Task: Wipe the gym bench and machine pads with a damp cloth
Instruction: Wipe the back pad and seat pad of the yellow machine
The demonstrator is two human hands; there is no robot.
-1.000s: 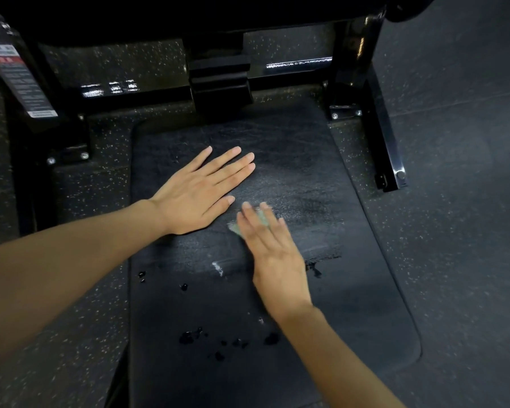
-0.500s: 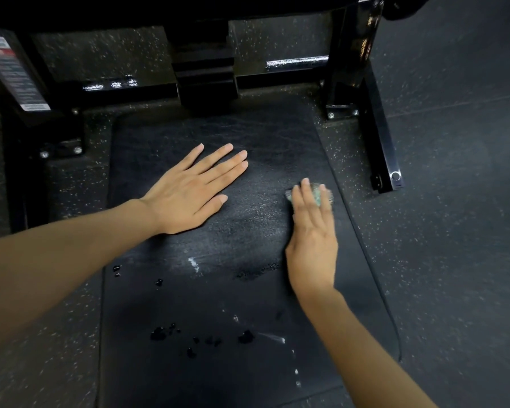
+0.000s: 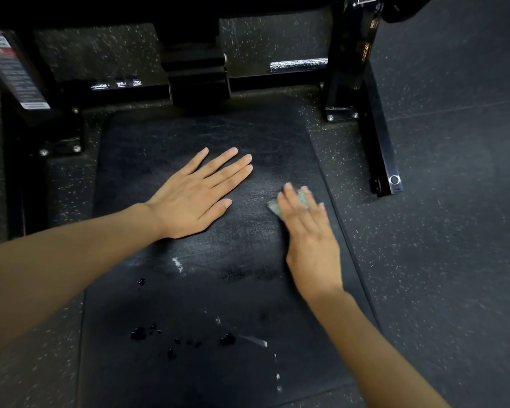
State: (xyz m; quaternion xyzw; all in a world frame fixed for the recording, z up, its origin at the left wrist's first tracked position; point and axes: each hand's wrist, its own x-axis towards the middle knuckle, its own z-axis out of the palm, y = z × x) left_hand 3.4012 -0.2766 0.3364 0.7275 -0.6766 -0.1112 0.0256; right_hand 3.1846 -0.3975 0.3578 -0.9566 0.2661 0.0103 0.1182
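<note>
The black padded table [image 3: 206,134] is set on speckled floor [image 3: 454,245]. A left hand [image 3: 195,198] is laid flat mid-table; a green cloth [image 3: 275,208] is pressed under the right hand [image 3: 312,234] by the right edge. Dark droplets [image 3: 226,339] are scattered near.

Upper left, a white sticker [image 3: 15,72] with a red band sits on the black frame [image 3: 56,92]; its print is too blurred to read.

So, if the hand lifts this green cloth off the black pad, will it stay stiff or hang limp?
Probably limp: the cloth lies thin and flat under the straight fingers of the right hand. It likely slides easily when pushed, since the pad looks smooth and wet, with droplets on it. Being damp, it may cling slightly on lifting.
</note>
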